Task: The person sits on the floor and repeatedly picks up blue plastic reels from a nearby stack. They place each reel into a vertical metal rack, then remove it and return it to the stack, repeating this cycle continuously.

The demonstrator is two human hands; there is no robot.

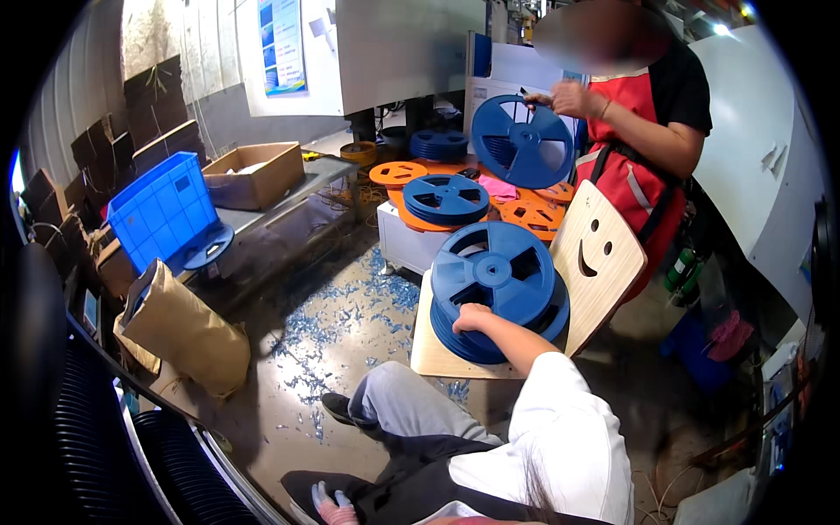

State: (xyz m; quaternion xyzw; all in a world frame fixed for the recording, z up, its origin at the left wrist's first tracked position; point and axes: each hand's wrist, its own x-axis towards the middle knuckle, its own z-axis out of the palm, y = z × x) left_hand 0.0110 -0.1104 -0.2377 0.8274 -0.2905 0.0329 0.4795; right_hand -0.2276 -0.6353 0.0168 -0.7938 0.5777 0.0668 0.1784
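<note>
On a wooden chair, a stack of blue plastic reels (457, 269) lies flat, the top one showing large cut-outs around a small hub. My right hand (472, 318) comes over from a white sleeve and closes on the near left rim of the top reel; its fingertips are hidden past the edge. Low in the picture, my left hand (334, 506) looks gloved, with pale fingertips. Its fingers are apart and nothing shows in them. Part of this hand is cut off by the lower edge.
A co-worker in a red apron (617, 105) holds an upright blue reel (500, 150) behind the chair (604, 241). Orange reels and further blue reels (444, 198) cover a low cabinet. Blue scraps (350, 311) litter the floor. Left stand a paper sack (188, 337), blue crate (164, 214) and cardboard box (271, 179).
</note>
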